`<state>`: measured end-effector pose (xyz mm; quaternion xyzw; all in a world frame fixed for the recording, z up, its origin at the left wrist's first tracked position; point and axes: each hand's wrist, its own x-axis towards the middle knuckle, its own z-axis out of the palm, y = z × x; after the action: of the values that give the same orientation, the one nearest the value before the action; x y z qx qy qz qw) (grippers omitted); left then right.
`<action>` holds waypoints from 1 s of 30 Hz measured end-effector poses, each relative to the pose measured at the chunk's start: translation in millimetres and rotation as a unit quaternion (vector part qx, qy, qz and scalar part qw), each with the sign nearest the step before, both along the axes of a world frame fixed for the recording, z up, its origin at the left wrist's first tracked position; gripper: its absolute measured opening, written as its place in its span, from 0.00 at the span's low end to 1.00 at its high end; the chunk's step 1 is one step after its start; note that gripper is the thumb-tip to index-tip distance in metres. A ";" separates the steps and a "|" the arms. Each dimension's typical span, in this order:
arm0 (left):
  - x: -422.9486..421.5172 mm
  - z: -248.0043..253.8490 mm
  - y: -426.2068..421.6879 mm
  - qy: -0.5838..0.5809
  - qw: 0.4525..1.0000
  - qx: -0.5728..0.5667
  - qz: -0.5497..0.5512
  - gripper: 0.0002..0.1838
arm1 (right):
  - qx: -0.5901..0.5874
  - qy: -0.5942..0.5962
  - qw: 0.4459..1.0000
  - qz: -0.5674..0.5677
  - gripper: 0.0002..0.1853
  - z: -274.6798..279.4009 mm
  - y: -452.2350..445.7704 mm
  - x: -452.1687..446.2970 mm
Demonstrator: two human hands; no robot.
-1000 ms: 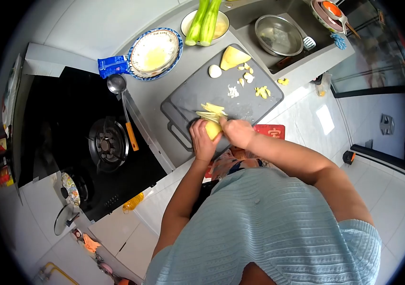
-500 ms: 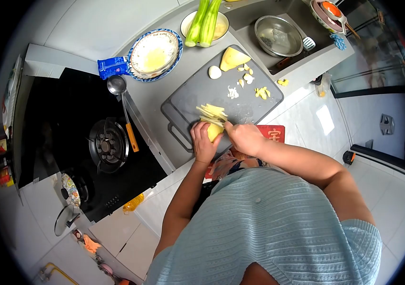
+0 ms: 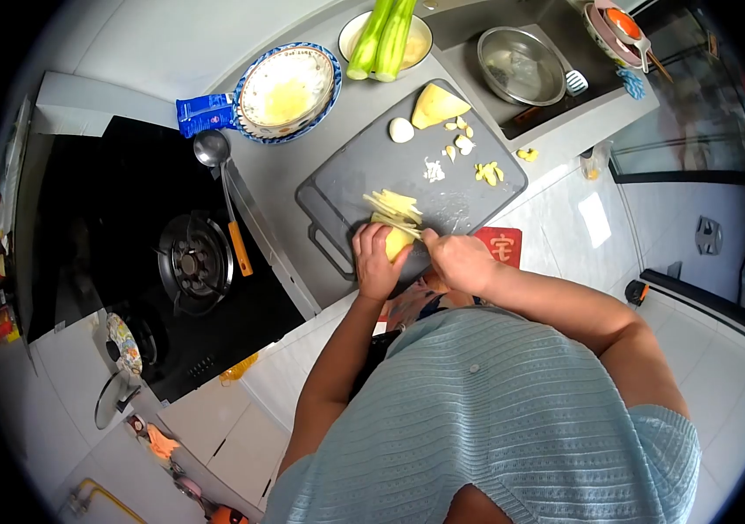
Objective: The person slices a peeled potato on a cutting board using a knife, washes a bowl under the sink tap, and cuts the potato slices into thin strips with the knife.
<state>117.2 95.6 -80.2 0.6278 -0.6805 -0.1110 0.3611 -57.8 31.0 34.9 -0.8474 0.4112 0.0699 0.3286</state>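
Note:
My left hand is closed over a peeled yellow potato near the front edge of the grey cutting board. Against the potato lies the thin edge of a knife, whose handle is inside my closed right hand; most of the blade is hard to see. Thin potato slices are heaped just beyond the blade. Farther back on the board rest a larger potato piece, a round white item, chopped white bits and small yellow slices.
Left of the board is a black gas stove with a ladle across its edge. Behind stand a blue-rimmed bowl, a blue packet and green gourds over a bowl. The sink holds a metal basin.
The view has shifted slightly. My right hand and the knife have moved a little to the right relative to the potato; my left hand keeps its hold.

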 end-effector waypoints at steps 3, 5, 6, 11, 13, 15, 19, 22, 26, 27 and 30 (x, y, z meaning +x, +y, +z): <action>0.8 -1.1 -0.7 0.006 1.000 0.013 0.005 0.33 | 0.015 -0.005 1.000 0.010 0.15 7.7 -4.3 3.6; 0.2 -1.1 -0.9 0.007 1.000 0.018 0.012 0.32 | 0.002 -0.001 1.000 0.015 0.13 -0.6 -3.2 8.8; -0.1 -1.6 -0.8 0.006 1.000 0.022 0.019 0.31 | -0.012 0.001 1.000 0.020 0.12 -5.1 -2.4 11.1; 0.9 -5.9 2.7 0.000 0.998 0.051 0.034 0.30 | -0.071 0.002 0.997 0.038 0.08 -12.3 10.2 18.1; 0.5 -5.7 2.2 -0.005 0.997 0.061 0.036 0.30 | -0.081 0.010 0.996 0.044 0.08 -11.0 9.7 17.1; 0.4 -4.3 1.4 0.002 0.998 0.044 0.034 0.29 | -0.062 0.012 0.997 0.037 0.09 -10.9 7.9 13.0; 0.2 -2.8 -0.7 0.008 0.999 0.024 0.025 0.29 | -0.062 -0.003 0.998 0.005 0.14 -14.5 2.2 2.7; -0.2 -4.2 -0.8 0.017 0.999 0.021 0.027 0.30 | -0.069 -0.041 0.996 -0.027 0.13 -20.3 -6.5 -5.0; -0.9 -3.0 -0.7 0.012 1.000 0.014 0.025 0.30 | -0.031 -0.012 0.999 0.002 0.14 -1.5 -7.7 -7.5; -0.8 -2.9 -0.9 0.010 1.000 0.013 0.025 0.29 | -0.032 -0.012 0.999 0.000 0.14 -0.7 -5.1 -8.0; -1.9 -1.4 -1.3 0.007 0.999 0.014 0.028 0.29 | -0.035 0.002 0.999 0.023 0.15 -2.0 3.1 -9.4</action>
<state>115.4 94.3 -81.6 0.6509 -0.6583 -0.1149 0.3601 -67.2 34.1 32.9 -0.8677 0.3943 0.0646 0.2958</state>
